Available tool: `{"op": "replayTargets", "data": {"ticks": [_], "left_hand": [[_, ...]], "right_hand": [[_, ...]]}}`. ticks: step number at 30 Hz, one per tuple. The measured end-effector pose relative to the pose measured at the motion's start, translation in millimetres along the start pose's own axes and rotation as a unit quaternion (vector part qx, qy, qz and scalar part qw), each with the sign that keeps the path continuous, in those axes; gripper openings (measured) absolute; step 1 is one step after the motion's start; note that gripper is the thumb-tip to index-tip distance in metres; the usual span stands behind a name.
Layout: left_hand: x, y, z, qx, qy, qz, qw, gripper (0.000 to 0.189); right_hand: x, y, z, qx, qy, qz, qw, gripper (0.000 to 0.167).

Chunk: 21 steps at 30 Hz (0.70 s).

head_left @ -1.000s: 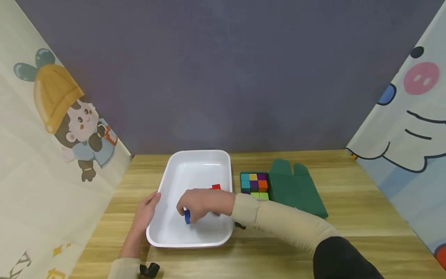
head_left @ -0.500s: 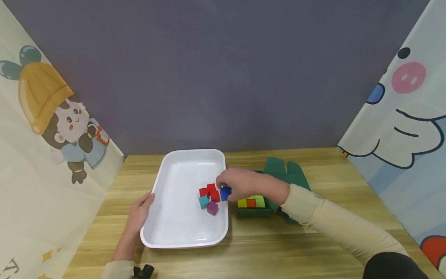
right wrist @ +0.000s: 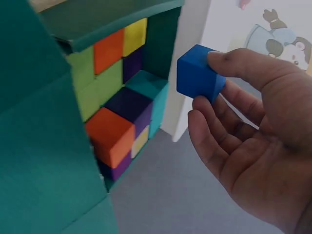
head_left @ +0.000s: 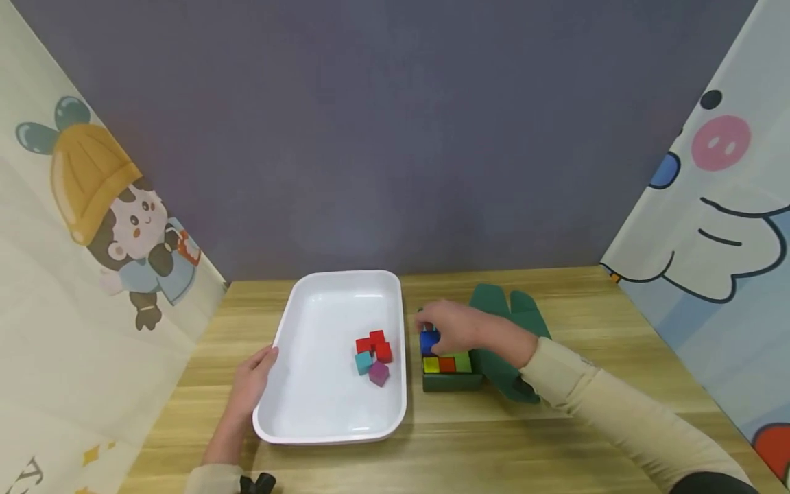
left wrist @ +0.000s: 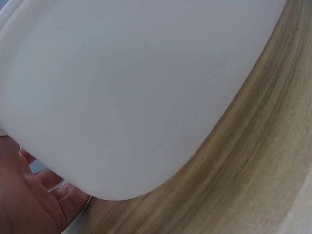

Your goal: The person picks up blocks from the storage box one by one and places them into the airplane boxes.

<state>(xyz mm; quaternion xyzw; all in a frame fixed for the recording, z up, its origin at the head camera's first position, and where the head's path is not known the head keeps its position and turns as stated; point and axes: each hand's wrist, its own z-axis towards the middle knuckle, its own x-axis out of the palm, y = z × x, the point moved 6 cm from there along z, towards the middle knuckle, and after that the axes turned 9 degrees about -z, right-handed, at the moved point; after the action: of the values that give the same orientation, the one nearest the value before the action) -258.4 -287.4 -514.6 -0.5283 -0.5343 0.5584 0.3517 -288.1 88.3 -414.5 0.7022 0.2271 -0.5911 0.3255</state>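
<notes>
My right hand [head_left: 453, 326] pinches a blue cube block [right wrist: 197, 73] between thumb and fingers, above the left side of a green box [head_left: 452, 383]. In the right wrist view the cube is apart from the blocks packed in the box, such as an orange block [right wrist: 111, 129] and a teal block [right wrist: 146, 87]. My left hand [head_left: 249, 381] holds the left rim of a white tray [head_left: 308, 391], its fingers partly hidden by the edge. Inside the tray, red blocks [head_left: 383, 353], a teal block [head_left: 364, 363] and a purple block [head_left: 379, 373] lie close together on the right.
The box's green lid [head_left: 509, 374] lies folded out to the right, partly under my right forearm. Tray and box stand side by side on a wood-grain table [head_left: 592, 357]. A grey wall [head_left: 395, 137] rises behind, with printed cartoon panels on both sides.
From inside the tray, my right hand has carried the blue block rightward over the tray's edge to the green box. My left hand stays at the tray's left rim.
</notes>
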Motion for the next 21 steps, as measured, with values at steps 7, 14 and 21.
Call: {"op": "replayTargets", "data": {"ticks": [7, 14, 21], "left_hand": [[0.3, 1.4, -0.7, -0.002, 0.003, -0.002, 1.0000, 0.068], [-0.6, 1.5, -1.7, -0.004, 0.000, -0.006, 1.0000, 0.068], [-1.2, 0.6, -0.8, -0.004, -0.001, 0.006, 1.0000, 0.068]], "right_hand": [[11, -11, 3.0, 0.021, -0.018, 0.018, 0.9995, 0.024], [23, -18, 8.4, 0.011, -0.033, 0.008, 0.9994, 0.019], [29, -19, 12.6, 0.004, -0.039, 0.004, 0.9992, 0.019]]}}
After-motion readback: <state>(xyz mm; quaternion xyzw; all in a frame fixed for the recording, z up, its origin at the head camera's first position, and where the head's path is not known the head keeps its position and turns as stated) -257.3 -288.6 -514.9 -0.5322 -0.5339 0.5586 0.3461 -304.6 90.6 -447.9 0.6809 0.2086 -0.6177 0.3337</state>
